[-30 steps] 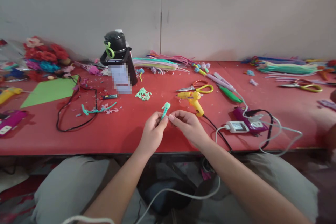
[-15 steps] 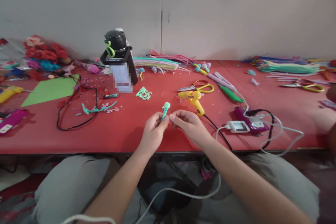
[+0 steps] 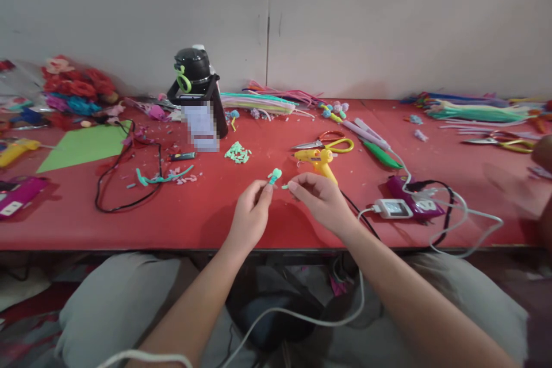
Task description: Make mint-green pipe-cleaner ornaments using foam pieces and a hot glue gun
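Note:
Between the thumb and fingers of my left hand [image 3: 252, 213] is a small mint-green pipe-cleaner figure [image 3: 275, 176] with a rounded top, its lower part hidden by the fingers. My right hand [image 3: 321, 201] pinches a short mint-green piece of pipe cleaner [image 3: 285, 187] at its fingertips, a little apart from the figure. Beyond my hands lies a pile of similar short green pieces [image 3: 238, 153]. A yellow hot glue gun [image 3: 317, 160] rests on its side just past my right hand.
Scissors [image 3: 330, 144], a lilac flat iron [image 3: 366, 133] and a purple power strip [image 3: 414, 198] lie to the right. A black bottle [image 3: 194, 75] stands at the back, a phone [image 3: 200, 123] against it. Pipe-cleaner bundles [image 3: 474, 110] line the red table's [image 3: 241, 230] back edge.
My hands have moved slightly apart. The short green piece now shows at my right fingertips, and my left hand has tilted the figure a little.

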`<state>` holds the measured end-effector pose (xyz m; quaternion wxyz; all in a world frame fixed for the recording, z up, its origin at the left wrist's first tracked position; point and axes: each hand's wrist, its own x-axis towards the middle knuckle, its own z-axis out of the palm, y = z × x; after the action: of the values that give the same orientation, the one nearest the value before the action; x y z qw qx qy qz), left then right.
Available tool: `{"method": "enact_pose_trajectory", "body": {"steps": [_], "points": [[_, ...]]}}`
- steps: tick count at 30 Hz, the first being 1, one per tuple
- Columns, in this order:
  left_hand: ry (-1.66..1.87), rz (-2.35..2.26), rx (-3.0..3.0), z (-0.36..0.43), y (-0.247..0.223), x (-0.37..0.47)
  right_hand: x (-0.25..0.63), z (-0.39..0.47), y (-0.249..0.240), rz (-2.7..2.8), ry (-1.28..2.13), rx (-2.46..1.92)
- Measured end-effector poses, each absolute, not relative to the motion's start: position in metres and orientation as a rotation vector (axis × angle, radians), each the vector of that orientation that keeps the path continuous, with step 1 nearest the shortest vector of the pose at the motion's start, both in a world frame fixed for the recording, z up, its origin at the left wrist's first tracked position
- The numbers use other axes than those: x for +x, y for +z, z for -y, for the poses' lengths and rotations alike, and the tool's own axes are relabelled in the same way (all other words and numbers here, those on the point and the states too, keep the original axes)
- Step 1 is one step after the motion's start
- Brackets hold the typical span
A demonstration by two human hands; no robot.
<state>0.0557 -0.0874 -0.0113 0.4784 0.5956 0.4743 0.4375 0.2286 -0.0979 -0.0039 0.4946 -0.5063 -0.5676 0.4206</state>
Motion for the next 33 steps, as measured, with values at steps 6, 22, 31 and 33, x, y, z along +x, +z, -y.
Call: {"method": "enact_pose_trajectory", "body": {"steps": [6, 22, 31, 33], "points": [[1.093, -1.165, 1.559, 0.0896, -0.0099, 0.0563, 0.2275, 0.0985, -0.0044, 1.410, 0.850, -1.246], [1.086, -1.154, 1.615, 0.0921, -0.0106, 0.0585, 0.2233, 0.0987, -0.0086, 1.521, 0.603, -1.275], [1.067, -1.137, 1.625, 0.0909, -0.0115, 0.0584, 0.2231, 0.0980, -0.0106, 1.525, 0.521, -1.275], [1.066, -1.129, 1.627, 0.0913, -0.0116, 0.0582, 0.2232, 0.0977, -0.0111, 1.525, 0.521, -1.279]]}}
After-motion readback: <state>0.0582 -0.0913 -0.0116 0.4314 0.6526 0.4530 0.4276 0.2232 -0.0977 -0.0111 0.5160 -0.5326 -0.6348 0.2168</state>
